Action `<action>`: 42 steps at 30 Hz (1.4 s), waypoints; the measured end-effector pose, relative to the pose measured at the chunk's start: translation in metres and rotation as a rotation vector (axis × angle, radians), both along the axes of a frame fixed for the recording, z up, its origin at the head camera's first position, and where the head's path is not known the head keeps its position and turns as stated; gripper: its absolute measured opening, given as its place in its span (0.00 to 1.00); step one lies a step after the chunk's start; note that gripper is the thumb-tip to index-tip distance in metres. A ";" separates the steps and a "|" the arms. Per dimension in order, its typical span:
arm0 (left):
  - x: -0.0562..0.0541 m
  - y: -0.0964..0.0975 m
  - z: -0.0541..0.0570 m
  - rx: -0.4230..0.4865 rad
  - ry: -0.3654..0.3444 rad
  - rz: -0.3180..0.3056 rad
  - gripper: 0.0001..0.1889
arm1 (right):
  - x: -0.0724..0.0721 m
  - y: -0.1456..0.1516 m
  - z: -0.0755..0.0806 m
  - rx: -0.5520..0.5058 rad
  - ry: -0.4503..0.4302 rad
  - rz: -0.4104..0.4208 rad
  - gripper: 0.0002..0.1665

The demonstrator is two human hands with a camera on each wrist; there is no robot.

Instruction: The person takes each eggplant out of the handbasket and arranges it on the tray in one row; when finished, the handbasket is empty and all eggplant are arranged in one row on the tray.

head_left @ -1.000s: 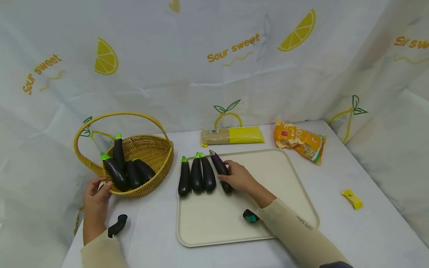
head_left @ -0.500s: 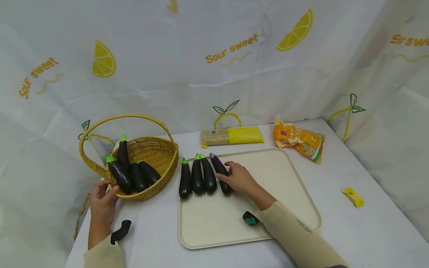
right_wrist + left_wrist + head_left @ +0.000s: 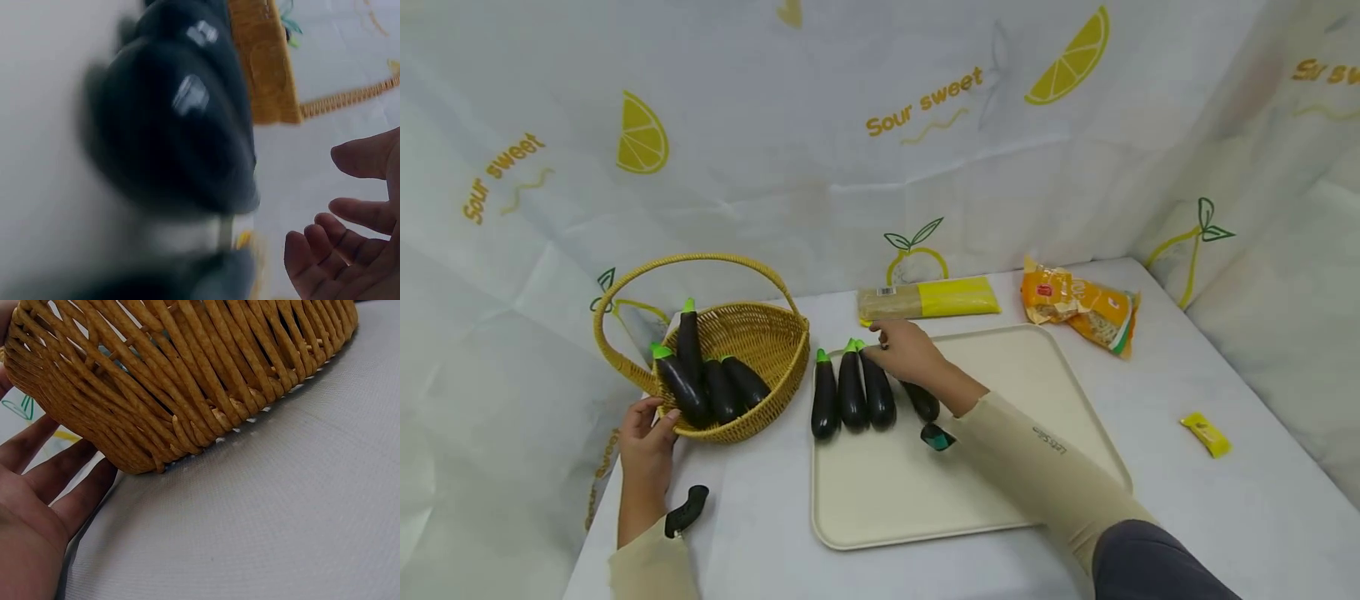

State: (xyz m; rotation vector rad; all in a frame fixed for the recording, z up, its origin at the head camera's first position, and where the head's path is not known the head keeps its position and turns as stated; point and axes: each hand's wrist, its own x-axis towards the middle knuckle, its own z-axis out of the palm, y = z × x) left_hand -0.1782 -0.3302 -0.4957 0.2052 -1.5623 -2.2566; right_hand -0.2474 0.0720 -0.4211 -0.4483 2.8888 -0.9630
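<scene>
My left hand [image 3: 647, 437] holds the near left rim of the wicker basket [image 3: 793, 362]; the left wrist view shows straight fingers [image 3: 84, 490] against its outer wall. Several dark eggplants [image 3: 681, 387] with green caps lie inside. On the beige tray [image 3: 910, 504], three green-capped eggplants [image 3: 852, 392] lie side by side at the left. Another eggplant [image 3: 922, 402] lies to their right, its upper part hidden by my right hand [image 3: 913, 354]. That hand hovers over the upper ends of the eggplants. In the right wrist view its fingers [image 3: 359, 215] are spread and hold nothing.
Behind the tray lies a long yellow-and-tan packet [image 3: 928, 300]. An orange snack bag [image 3: 1082, 307] sits at the back right, and a small yellow wrapper [image 3: 1206, 434] is on the white table [image 3: 1195, 517] at the right. The basket's tall handle [image 3: 700, 260] arches upward.
My right hand has let go of the rightmost eggplant and moved toward the tray's far edge. The left hand keeps hold of the basket.
</scene>
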 end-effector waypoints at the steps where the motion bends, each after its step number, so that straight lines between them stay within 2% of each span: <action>1: 0.000 0.000 0.000 0.001 0.007 0.000 0.14 | -0.003 -0.010 0.003 0.007 0.009 0.037 0.28; 4: 0.000 0.002 -0.001 0.006 0.027 0.000 0.13 | -0.007 -0.044 0.014 0.038 0.031 0.141 0.26; 8: 0.001 0.003 -0.002 0.007 0.016 0.004 0.13 | -0.010 -0.093 0.025 0.085 0.045 0.242 0.26; 12: 0.004 0.004 -0.003 0.010 0.008 0.010 0.13 | -0.015 -0.139 0.022 0.160 0.052 0.297 0.27; 15: 0.005 0.003 -0.003 0.010 0.004 0.016 0.13 | -0.015 -0.169 0.014 0.282 0.048 0.343 0.30; 19: 0.004 0.002 -0.004 0.008 0.000 0.013 0.14 | -0.013 -0.197 0.007 0.425 -0.016 0.354 0.35; 24: 0.003 0.001 -0.003 0.007 0.018 0.006 0.14 | -0.016 -0.210 0.004 0.440 -0.133 0.301 0.33; 28: 0.002 0.000 -0.002 0.025 0.040 0.008 0.13 | -0.020 -0.210 0.006 0.357 -0.143 0.291 0.29; 33: 0.002 -0.001 -0.002 0.024 0.041 0.008 0.13 | -0.020 -0.195 0.018 0.147 -0.137 0.216 0.37; 39: 0.000 -0.001 -0.001 0.008 0.018 -0.004 0.13 | -0.010 -0.140 0.044 -0.235 -0.172 0.257 0.37; 42: 0.000 -0.002 0.001 0.009 0.015 -0.008 0.13 | -0.008 -0.106 0.054 -0.358 -0.184 0.266 0.37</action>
